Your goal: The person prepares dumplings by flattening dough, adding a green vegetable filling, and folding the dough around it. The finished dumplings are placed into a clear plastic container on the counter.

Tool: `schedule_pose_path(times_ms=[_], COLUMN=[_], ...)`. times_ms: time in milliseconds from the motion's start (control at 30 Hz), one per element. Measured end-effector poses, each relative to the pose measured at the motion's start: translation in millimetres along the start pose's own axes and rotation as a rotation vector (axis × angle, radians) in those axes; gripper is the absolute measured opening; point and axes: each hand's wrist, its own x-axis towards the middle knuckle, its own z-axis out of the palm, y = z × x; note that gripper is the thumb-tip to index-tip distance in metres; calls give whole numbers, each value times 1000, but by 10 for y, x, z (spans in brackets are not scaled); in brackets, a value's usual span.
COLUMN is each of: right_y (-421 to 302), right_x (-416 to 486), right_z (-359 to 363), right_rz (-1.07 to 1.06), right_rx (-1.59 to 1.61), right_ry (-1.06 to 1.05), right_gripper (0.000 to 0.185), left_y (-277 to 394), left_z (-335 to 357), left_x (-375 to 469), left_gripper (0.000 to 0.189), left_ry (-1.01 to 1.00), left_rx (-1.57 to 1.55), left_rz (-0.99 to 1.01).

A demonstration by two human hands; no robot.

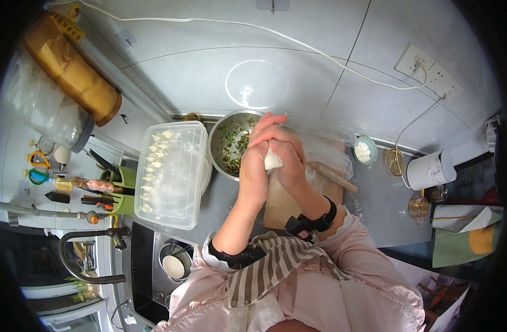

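Note:
Both my hands are pressed together at the middle of the head view, around a white dough dumpling [273, 159]. My left hand [254, 168] and my right hand [290, 164] pinch it between the thumbs and fingers, and part of it is hidden. Just behind them is a steel bowl [213, 155] of chopped green filling [233, 143], partly covered by my left hand. Below my right hand lies a floured wooden board [276, 207], with a rolling pin [336, 178] across its right side. A translucent plastic lid or tray [183, 182] at left carries several finished dumplings [150, 167].
Clear plastic film [324, 141] lies over the board's far end. A small bowl of flour [364, 151] and a white appliance [430, 170] stand to the right. At left are a green knife holder [127, 182], a dark faucet [71, 249] and a sink [143, 265] holding dishes.

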Motion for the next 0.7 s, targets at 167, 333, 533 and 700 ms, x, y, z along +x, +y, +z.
schedule_pose_path(times_ms=[167,333,533,700], right_y=[46,68,4,378], right_x=[-29,-52,-42,-211], right_z=[-24,-32,-17,-253], right_rz=[-74,-101,-51,35], right_rx=[-118,-121,-95,-167], right_ry=[33,59,70,76], right_gripper=[24,25,21,20], left_y=[-56,-65,-55,-90], left_z=[3,33,31,22], left_x=[-17,-22,-33,-29], left_gripper=[50,51,52,52], left_ry=[-42,-47,-28,-56], left_rx=[-1,-76,-267,-245], left_rz=[3,-63,-201,-193])
